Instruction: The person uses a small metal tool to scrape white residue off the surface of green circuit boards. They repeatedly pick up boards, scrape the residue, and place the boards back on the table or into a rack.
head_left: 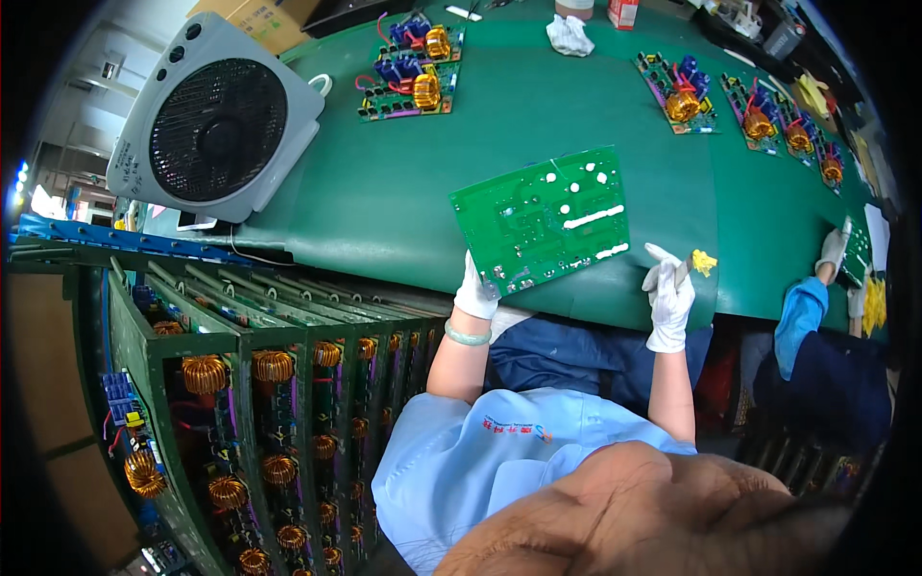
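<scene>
My left hand [474, 291], in a white glove, grips the lower left corner of a green circuit board [528, 226]. The board is tilted above the green table, its solder side facing up, with white patches and strips on it. To the right of the board, apart from it, is my gloved right hand [669, 300]. Its fingers are closed around a brush with a frayed yellow tip [704, 262], which points away to the right; the index finger sticks out toward the board. Most of the brush's handle is hidden by the hand.
A grey box fan [219, 130] stands at the left. Below it, a green rack [240, 341] holds several boards with copper coils. More assembled boards [424, 91] lie on the table [384, 182], others [680, 101] at the right. A co-worker's gloved hand [834, 252] is at the far right.
</scene>
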A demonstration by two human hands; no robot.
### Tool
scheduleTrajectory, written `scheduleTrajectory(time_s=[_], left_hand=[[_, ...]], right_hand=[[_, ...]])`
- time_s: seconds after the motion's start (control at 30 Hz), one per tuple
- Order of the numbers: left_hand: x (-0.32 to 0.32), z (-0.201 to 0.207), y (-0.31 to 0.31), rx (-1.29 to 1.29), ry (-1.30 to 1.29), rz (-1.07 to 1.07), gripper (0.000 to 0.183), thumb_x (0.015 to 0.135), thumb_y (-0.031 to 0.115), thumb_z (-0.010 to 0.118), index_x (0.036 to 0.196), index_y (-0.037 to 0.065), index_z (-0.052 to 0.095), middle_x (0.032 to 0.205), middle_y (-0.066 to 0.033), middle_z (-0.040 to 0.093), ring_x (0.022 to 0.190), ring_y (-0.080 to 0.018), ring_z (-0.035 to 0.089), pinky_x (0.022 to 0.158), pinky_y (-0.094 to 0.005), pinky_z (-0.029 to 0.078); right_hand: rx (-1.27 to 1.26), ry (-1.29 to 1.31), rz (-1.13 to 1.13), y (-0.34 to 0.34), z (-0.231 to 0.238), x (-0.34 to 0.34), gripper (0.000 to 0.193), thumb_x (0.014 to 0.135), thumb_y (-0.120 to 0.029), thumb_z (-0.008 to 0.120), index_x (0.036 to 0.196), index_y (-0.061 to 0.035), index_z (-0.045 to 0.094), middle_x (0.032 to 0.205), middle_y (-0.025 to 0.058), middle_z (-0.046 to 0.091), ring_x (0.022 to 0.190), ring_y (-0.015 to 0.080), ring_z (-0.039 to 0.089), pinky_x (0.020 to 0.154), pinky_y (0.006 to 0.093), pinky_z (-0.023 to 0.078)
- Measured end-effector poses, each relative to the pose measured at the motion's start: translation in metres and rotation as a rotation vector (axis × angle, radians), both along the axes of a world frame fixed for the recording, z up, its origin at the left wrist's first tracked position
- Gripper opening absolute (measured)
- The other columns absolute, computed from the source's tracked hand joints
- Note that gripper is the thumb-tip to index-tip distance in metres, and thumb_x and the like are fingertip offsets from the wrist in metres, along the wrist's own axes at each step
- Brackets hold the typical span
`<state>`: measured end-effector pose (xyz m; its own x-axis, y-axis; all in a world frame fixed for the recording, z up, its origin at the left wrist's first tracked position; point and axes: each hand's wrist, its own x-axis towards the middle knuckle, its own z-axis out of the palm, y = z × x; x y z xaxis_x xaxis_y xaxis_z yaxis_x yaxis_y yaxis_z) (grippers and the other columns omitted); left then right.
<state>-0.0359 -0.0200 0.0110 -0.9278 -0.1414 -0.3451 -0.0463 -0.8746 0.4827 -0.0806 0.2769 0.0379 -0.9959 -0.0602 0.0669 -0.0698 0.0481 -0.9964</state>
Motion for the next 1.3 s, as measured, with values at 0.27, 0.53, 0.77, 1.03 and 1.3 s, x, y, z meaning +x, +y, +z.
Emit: scheduleTrajectory(time_s=[0.27, 0.53, 0.77, 1.03, 1.3], left_hand=[[-0.005, -0.017, 0.001, -0.15, -0.042, 0.039, 0.056, 0.101, 0.051, 0.045, 0.139, 0.01, 0.051, 0.135, -0.0125, 0.058, 0.119, -0.0322, 0.058, 0.097, -0.0503, 0.051], [-0.002, -0.02, -0.001, -0.268, -0.068, 0.037, 0.055, 0.101, 0.05, 0.045, 0.139, 0.01, 0.051, 0.134, -0.0123, 0.058, 0.117, -0.0316, 0.058, 0.096, -0.0496, 0.051], [0.002, -0.019, -0.002, -0.312, -0.074, 0.054, 0.054, 0.102, 0.049, 0.046, 0.138, 0.01, 0.051, 0.133, -0.0122, 0.059, 0.116, -0.0311, 0.059, 0.095, -0.0491, 0.051], [0.008, -0.019, -0.006, -0.336, -0.081, 0.067, 0.053, 0.102, 0.048, 0.046, 0.137, 0.01, 0.052, 0.132, -0.012, 0.059, 0.115, -0.0306, 0.059, 0.094, -0.0484, 0.052], [0.007, -0.019, -0.012, -0.37, -0.078, 0.034, 0.052, 0.102, 0.048, 0.046, 0.136, 0.01, 0.052, 0.13, -0.0118, 0.06, 0.114, -0.03, 0.06, 0.094, -0.0478, 0.052]], right_hand=[[-0.027, -0.042, -0.004, 0.007, -0.009, -0.006, 0.035, 0.105, -0.026, 0.052, 0.121, 0.0021, 0.066, 0.068, -0.0023, 0.053, 0.058, 0.0037, 0.042, 0.053, 0.0212, 0.03], [0.085, -0.035, 0.033, -0.002, 0.003, -0.006, 0.025, 0.1, -0.009, 0.061, 0.121, 0.003, 0.068, 0.082, -0.0011, 0.061, 0.066, 0.0045, 0.049, 0.06, 0.0209, 0.041], [0.09, -0.044, 0.036, 0.001, -0.001, -0.007, 0.026, 0.099, -0.012, 0.063, 0.12, 0.0018, 0.068, 0.082, -0.0017, 0.061, 0.066, 0.0043, 0.051, 0.062, 0.0201, 0.043], [0.035, -0.043, 0.046, -0.005, 0.0, -0.007, 0.025, 0.098, -0.011, 0.063, 0.119, 0.0015, 0.069, 0.081, -0.0023, 0.061, 0.066, 0.0036, 0.05, 0.061, 0.0194, 0.042], [-0.237, 0.126, 0.129, -0.003, -0.002, -0.017, 0.041, 0.098, -0.011, 0.062, 0.137, -0.0007, 0.052, 0.1, 0.0035, 0.064, 0.078, 0.0051, 0.05, 0.066, 0.0203, 0.042]])
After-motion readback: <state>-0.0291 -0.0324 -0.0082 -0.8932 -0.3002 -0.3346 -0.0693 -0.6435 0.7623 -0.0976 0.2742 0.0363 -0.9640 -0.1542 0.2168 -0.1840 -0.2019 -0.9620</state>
